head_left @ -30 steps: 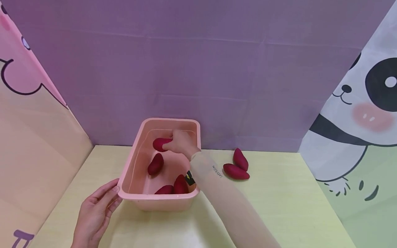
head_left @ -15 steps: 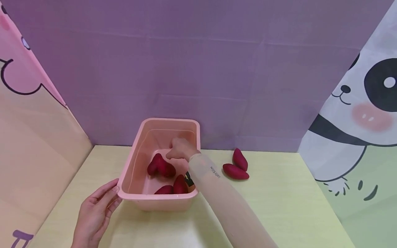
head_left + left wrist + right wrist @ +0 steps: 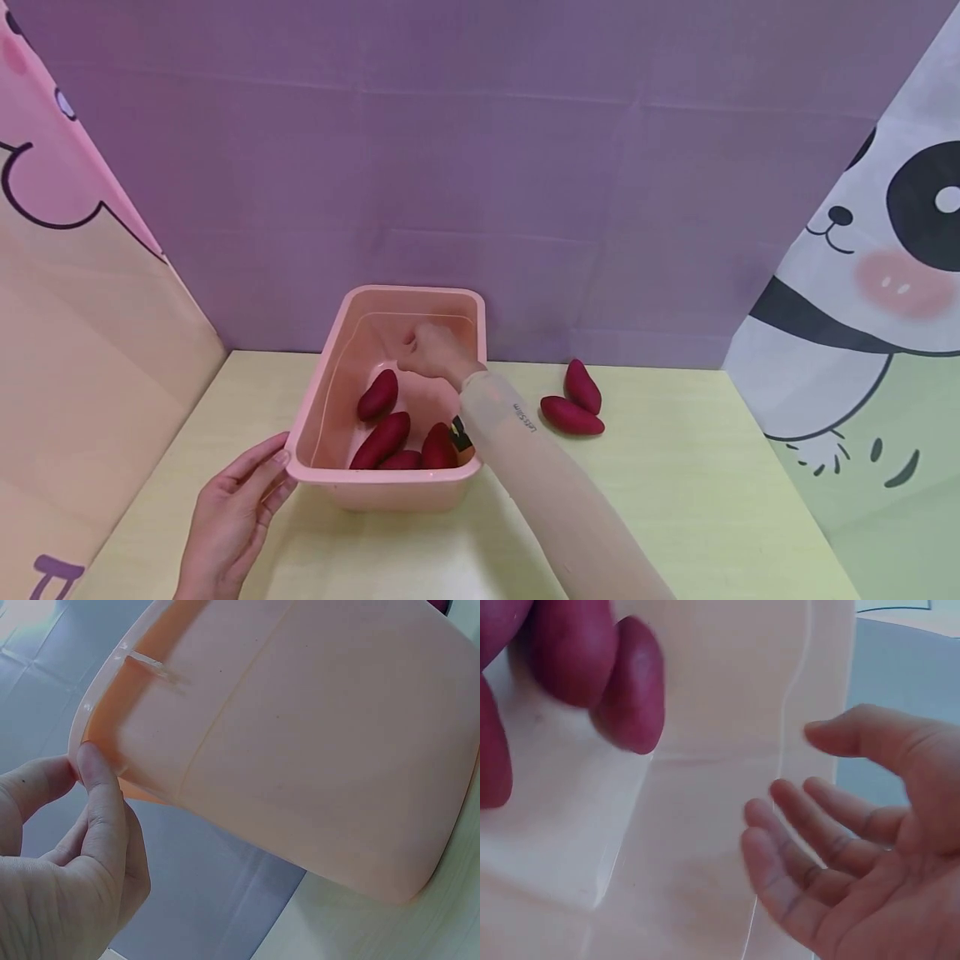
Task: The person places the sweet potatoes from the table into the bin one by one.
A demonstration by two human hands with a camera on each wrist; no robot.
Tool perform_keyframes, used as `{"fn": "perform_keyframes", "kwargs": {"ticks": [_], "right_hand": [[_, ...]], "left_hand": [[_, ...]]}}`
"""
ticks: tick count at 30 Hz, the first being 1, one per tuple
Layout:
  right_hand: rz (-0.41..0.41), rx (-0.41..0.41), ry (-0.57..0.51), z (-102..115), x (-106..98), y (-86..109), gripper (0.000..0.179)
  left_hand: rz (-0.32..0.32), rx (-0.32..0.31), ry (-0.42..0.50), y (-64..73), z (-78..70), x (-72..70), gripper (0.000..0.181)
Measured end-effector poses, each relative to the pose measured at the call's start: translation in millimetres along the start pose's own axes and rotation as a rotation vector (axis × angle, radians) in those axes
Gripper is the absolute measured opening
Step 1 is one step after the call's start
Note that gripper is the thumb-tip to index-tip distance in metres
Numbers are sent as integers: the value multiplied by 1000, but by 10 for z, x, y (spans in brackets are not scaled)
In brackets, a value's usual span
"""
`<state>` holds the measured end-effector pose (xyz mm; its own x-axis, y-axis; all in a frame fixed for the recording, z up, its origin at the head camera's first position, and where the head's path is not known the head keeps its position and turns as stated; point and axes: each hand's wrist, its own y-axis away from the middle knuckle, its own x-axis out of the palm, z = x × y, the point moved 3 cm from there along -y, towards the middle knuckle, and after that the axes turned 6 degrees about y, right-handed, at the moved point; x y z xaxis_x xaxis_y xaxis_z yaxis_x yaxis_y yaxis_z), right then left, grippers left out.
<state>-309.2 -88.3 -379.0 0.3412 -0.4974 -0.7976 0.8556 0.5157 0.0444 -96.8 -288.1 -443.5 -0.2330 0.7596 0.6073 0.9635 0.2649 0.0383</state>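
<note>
right hand (image 3: 435, 354) inside pink tub (image 3: 322, 400), fingers spread, holding nothing. left hand (image 3: 232, 517) touching tub's near corner, thumb on rim. four sweet potatoes (image 3: 382, 440) in tub.

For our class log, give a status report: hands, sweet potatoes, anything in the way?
Right hand open and empty inside the pink tub. Left hand touching the tub's near corner. Four sweet potatoes in the tub, two more on the table. Nothing in the way.

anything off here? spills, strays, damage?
Nothing damaged or spilled. Only strays: two sweet potatoes lie on the table right of the pink tub, while four sit inside. Right hand is empty over the tub; left hand steadies its rim.
</note>
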Motion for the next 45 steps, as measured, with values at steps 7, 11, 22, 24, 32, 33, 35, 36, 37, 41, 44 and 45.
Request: {"fn": "perform_keyframes", "kwargs": {"ticks": [7, 11, 22, 24, 32, 33, 35, 36, 37, 41, 44, 45], "right_hand": [[-24, -45, -51, 116, -160, 65, 26], [-22, -56, -19, 220, -290, 90, 30], [-59, -163, -76, 271, -614, 349, 34], [-82, -182, -73, 221, -663, 424, 35], [-108, -164, -86, 23, -755, 697, 38], [-115, -160, -90, -6, -758, 728, 38], [-134, -156, -99, -74, -762, 799, 38], [-144, -150, -107, -117, -761, 834, 38], [-154, -144, -115, -164, -757, 872, 38], [-189, -119, -141, -386, -738, 1027, 38], [-213, -94, -165, -591, -732, 1130, 40], [-223, -85, -166, -667, -735, 1164, 40]], "left_hand": [[-18, -15, -8, -5, 11, -3, 25], [-16, -18, -7, -11, 9, -4, 26], [-11, -17, 6, -23, 2, 16, 25], [-9, -17, 3, -25, 2, 13, 25], [-27, -16, -9, -41, 2, -5, 25], [-28, -17, -9, -41, 3, -6, 25], [-22, -17, -5, -41, 6, -5, 25], [-16, -16, -4, -40, 8, -3, 25], [-10, -16, 0, -37, 10, -2, 25], [8, -10, 5, -24, 8, -1, 26], [12, -7, 12, -15, 6, -4, 26], [15, -8, 17, -13, 8, -2, 27]]}}
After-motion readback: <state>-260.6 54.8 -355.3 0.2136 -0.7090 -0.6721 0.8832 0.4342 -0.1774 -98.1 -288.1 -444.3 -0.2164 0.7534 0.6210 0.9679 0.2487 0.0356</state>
